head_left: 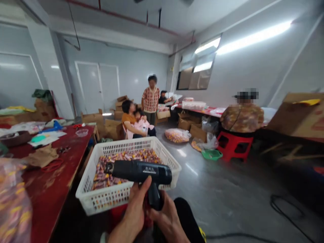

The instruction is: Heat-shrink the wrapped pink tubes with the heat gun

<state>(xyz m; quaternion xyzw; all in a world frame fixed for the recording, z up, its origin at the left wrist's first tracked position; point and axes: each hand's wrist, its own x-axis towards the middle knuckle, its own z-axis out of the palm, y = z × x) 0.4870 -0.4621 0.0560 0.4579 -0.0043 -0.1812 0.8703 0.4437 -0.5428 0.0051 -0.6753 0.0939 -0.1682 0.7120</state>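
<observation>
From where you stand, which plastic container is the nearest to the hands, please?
The white perforated crate of wrapped sweets, right behind the heat gun in the hands; the green basin sits much farther, on the floor by the red stool.

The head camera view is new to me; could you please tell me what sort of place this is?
Probably a small packing workshop: a white plastic crate heaped with small wrapped goods, a black heat gun in hand, and cardboard cartons on the floor.

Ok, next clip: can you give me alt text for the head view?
The person's left hand and right hand grip a black heat gun above a white basket of small wrapped items, beside a red table. Other people sit and stand farther back among cardboard boxes.
</observation>
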